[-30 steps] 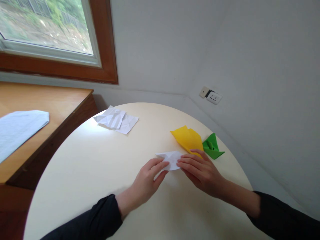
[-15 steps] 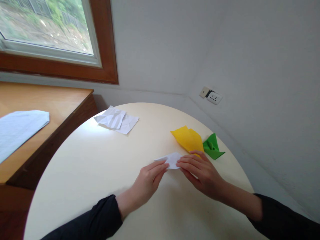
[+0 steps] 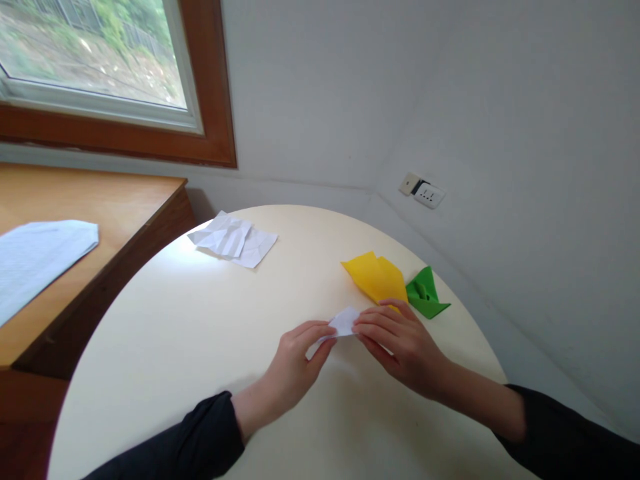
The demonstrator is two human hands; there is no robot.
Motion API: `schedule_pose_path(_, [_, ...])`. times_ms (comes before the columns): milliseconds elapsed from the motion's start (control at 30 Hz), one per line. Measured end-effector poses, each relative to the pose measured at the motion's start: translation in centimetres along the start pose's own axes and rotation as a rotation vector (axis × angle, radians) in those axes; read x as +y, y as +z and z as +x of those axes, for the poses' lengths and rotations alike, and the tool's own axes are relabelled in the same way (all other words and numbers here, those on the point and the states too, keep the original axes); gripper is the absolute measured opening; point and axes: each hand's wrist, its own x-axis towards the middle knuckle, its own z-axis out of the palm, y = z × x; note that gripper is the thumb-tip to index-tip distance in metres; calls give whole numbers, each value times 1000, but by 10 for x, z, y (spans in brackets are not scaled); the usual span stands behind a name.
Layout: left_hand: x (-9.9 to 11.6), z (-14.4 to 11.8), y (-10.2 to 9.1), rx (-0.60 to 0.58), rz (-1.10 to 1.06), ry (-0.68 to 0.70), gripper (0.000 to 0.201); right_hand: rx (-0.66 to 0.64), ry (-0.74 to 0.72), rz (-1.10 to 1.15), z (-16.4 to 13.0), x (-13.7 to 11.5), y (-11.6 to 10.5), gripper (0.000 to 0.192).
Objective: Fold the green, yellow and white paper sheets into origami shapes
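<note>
In the head view, both hands meet over a small folded white paper (image 3: pixel 345 322) lying near the middle of the round cream desk (image 3: pixel 200 347), toward its right half. The left hand (image 3: pixel 295 357) comes in from the lower left with its fingertips (image 3: pixel 324 329) pressing on the paper's near left edge, fingers drawn together in a light pinch on that edge; whether the thumb is under the sheet cannot be told. The right hand (image 3: pixel 400 340) lies over the paper's right part, its fingers laid flat and close together, pressing that side down so that only a small white corner shows between the two hands. As a judgement, the white piece is partway through its folding: it is already reduced to a compact, several-layered shape, yet it looks less finished than the two pieces beside it. Just beyond the right hand lies a folded yellow paper (image 3: pixel 376 277), and touching its far right side a folded green paper (image 3: pixel 424 295), both set down untouched and seemingly complete. Farther off, at the desk's far left edge, lies a creased white sheet (image 3: pixel 234 238), opened out and well apart from the hands. A wooden side desk (image 3: pixel 125 207) to the left carries a printed sheet (image 3: pixel 35 257).
</note>
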Motion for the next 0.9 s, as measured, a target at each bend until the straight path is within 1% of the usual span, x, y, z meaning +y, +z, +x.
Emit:
schedule_pose_path(167, [0,1,0,-19,-6,-18,14,-20,-100,-69,2,-4,1,13])
schedule_pose_path(233, [0,1,-1,0,-17,-7,14,-16,-112,-77,3,-5,1,14])
schedule_pose_path(300, [1,2,-1,28,-32,6,13,-10,-93,-64,3,-6,2,14])
schedule_pose_path(367, [0,1,-1,54,-47,9,12,-2,-38,-40,2,-5,3,12])
schedule_pose_path(500, [-2,0,1,91,-62,-12,9,-12,134,46,0,-4,5,13])
schedule_pose_path(667, [-2,-2,2,77,-74,-91,8,-64,324,198,-2,-2,8,14])
schedule_pose_path(800, [-1,-2,1,74,-58,-146,7,-98,402,274,-4,2,11,14])
schedule_pose_path(900, [-1,-2,1,72,-46,-141,7,-133,438,379,-6,5,13,16])
